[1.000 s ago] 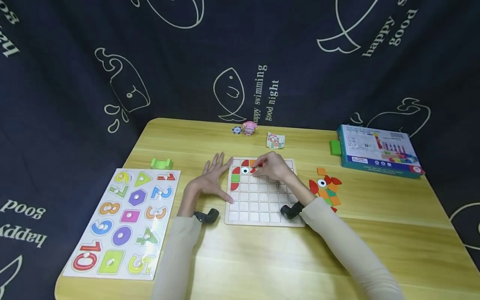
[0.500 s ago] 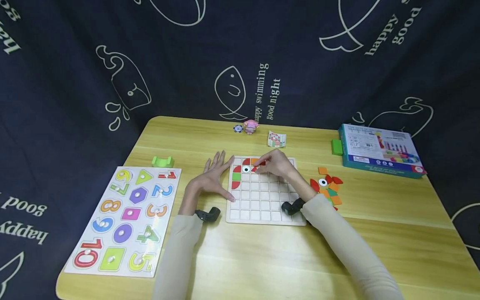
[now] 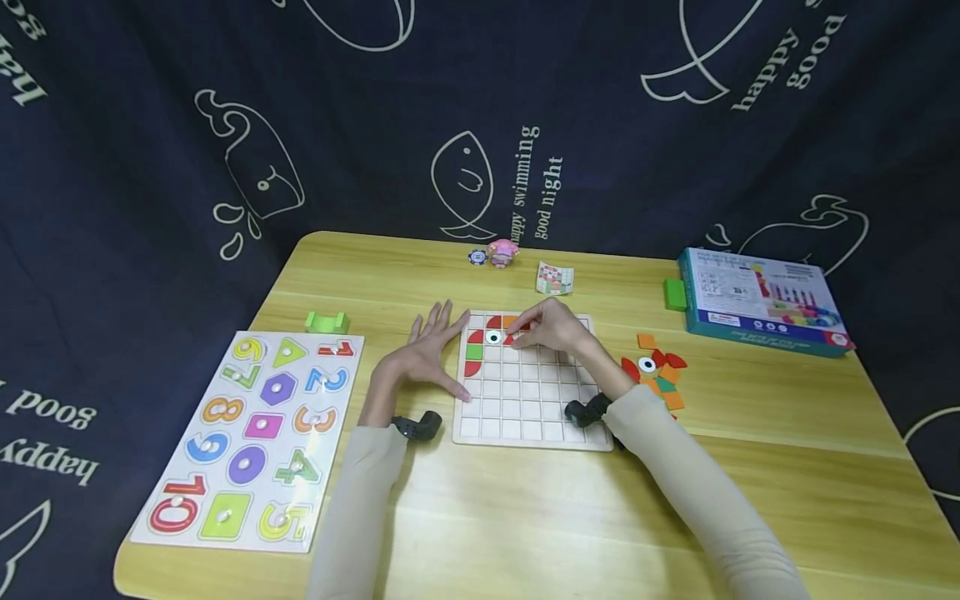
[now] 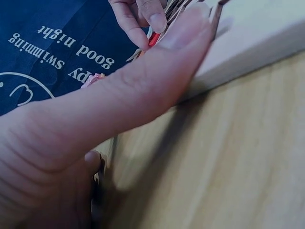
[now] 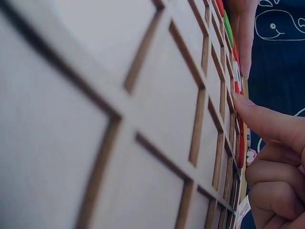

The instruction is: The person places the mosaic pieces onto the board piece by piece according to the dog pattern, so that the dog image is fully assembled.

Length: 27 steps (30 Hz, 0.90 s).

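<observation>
A white grid board (image 3: 529, 409) lies on the wooden table, with red, green and orange tiles in its far left cells. Among them is an eye tile (image 3: 492, 337). My left hand (image 3: 420, 358) spreads its fingers along the board's left edge, thumb on the near part of that edge. My right hand (image 3: 551, 327) reaches over the board's far rows. Its thumb and index finger pinch a small red tile (image 3: 509, 340) just right of the eye tile. The left wrist view shows red (image 4: 153, 39) between those fingertips. The right hand's other fingers are curled under.
Right of the board lies a loose pile of tiles (image 3: 667, 385). A number puzzle board (image 3: 251, 450) is at left, a green block (image 3: 327, 323) behind it. Along the back are a pattern card (image 3: 555, 279), a pink figurine (image 3: 502, 252), a chip (image 3: 477, 257) and a box (image 3: 761, 300).
Both hands keep nearly the same place and pose. The whole head view has shifted very slightly; the tiles on the board look unchanged.
</observation>
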{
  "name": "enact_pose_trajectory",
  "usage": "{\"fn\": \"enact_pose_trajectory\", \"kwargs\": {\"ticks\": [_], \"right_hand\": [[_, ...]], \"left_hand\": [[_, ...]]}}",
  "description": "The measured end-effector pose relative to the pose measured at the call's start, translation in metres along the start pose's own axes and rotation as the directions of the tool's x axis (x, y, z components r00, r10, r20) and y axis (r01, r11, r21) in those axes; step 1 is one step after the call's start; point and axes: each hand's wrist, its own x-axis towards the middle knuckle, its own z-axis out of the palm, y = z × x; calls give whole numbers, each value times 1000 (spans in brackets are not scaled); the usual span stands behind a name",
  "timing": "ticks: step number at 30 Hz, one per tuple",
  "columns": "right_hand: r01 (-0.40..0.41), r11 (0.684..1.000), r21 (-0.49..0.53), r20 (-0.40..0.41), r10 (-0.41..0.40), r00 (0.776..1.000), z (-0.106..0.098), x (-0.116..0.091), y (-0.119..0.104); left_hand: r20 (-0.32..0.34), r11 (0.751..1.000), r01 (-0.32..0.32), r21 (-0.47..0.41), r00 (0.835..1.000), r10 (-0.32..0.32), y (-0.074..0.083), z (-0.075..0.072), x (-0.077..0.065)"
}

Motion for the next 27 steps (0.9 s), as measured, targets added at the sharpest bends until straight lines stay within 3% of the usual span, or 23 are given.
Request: {"fn": "enact_pose_trajectory", "kwargs": {"ticks": [7, 12, 17, 20, 24, 27], "right_hand": [[30, 999, 32, 35, -31, 999, -7, -5, 0], [26, 997, -68, -49, -29, 998, -37, -39, 4], [-78, 986, -149, -173, 51, 984, -87, -94, 41], [-130, 975, -180, -192, 94, 977, -108, -118, 68], [-198, 957, -212, -172, 163, 972, -118, -131, 89], [-196, 954, -226, -157, 163, 974, -118, -129, 98]], "left_hand": [[-9, 1000, -20, 12, 1000, 20, -1, 0, 0], [-9, 1000, -28, -3, 1000, 28, 0, 1, 0], [-8, 999, -33, -13, 999, 33, 1, 5, 2], [-6, 999, -32, -16, 999, 32, 0, 5, 1], [-5, 999, -27, -22, 1000, 26, -1, 2, -1], [-8, 999, -31, -24, 999, 31, -1, 2, 1]]}}
